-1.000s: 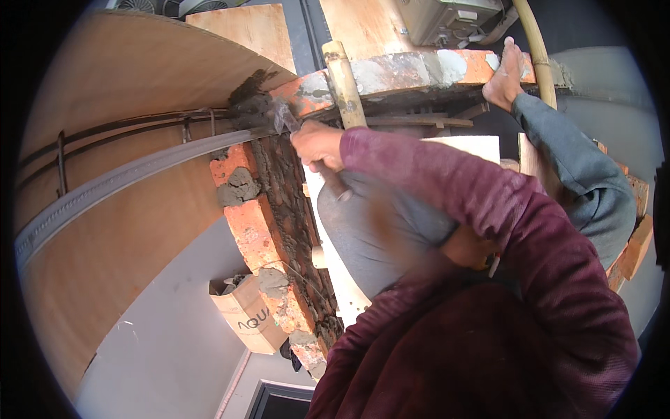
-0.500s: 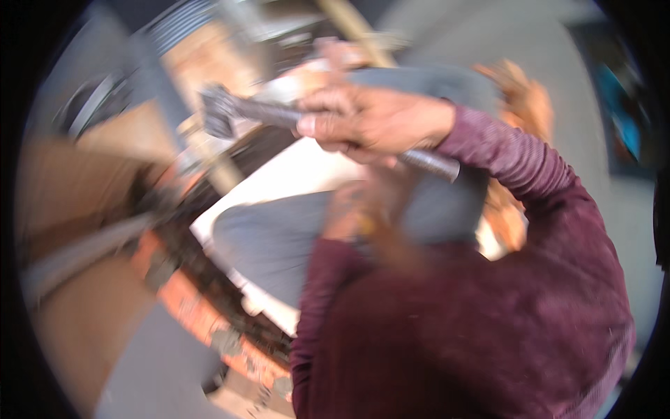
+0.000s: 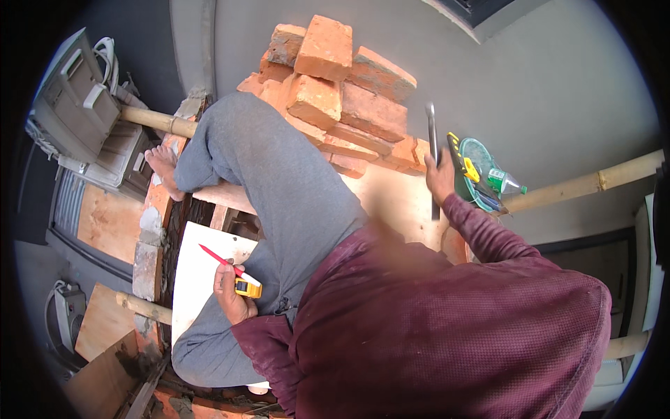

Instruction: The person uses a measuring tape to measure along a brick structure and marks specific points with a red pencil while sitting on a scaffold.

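My left hand (image 3: 232, 297) is closed around a yellow and black tape measure (image 3: 248, 288) and a red pencil-like marker (image 3: 218, 255), whose dark tip points up and to the left. It is held over a pale board (image 3: 195, 269) beside my grey-trousered leg. My right hand (image 3: 440, 178) grips a hammer (image 3: 433, 140) by its metal shaft, upright in front of the wall. The hammer's head is seen edge-on, so its shape is hard to make out. Right beside that hand sits a green tub (image 3: 474, 150) holding a yellow-handled saw (image 3: 469, 167) and a green bottle (image 3: 504, 181).
A stack of orange bricks (image 3: 363, 112) stands ahead against the grey wall (image 3: 502, 77). Bamboo poles (image 3: 593, 188) jut out at both sides. To the left, a mortared brick edge (image 3: 146, 258) borders a drop, with an outdoor unit (image 3: 77, 112) beyond.
My view has swung toward the bricks and wall. My right hand has carried the hammer away from my left hand to the tub. The hammer went from lying across to upright.
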`<state>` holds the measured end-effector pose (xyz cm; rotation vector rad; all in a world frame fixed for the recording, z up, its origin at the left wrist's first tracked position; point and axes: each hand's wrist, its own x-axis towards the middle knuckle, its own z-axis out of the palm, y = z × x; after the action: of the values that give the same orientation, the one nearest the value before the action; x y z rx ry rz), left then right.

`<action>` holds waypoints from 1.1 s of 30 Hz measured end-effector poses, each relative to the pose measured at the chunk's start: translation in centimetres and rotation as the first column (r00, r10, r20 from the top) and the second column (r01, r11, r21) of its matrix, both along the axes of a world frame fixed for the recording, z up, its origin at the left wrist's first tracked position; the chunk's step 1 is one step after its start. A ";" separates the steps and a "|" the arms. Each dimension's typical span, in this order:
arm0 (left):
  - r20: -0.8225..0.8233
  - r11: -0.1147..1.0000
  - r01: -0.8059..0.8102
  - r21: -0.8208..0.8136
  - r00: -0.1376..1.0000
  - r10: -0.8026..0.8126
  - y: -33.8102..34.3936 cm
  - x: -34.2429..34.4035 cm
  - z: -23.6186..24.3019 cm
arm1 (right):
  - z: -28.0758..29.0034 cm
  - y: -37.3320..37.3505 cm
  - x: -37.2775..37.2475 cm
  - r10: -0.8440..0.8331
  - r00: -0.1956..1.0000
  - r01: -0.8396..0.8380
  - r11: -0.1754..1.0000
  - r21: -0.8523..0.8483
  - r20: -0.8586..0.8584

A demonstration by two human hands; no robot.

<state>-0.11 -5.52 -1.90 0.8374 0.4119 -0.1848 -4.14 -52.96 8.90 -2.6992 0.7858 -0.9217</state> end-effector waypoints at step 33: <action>0.090 0.879 -0.347 0.326 0.937 0.336 2.1 -10.5 9.5 | 3.8 41.6 8.0 0.930 -0.109 0.029 -0.350 0.936 0.351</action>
<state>-10.65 -3.43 7.62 1.0877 0.5653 0.2363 3.84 -11.35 12.68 -1.3416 -0.5558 1.1073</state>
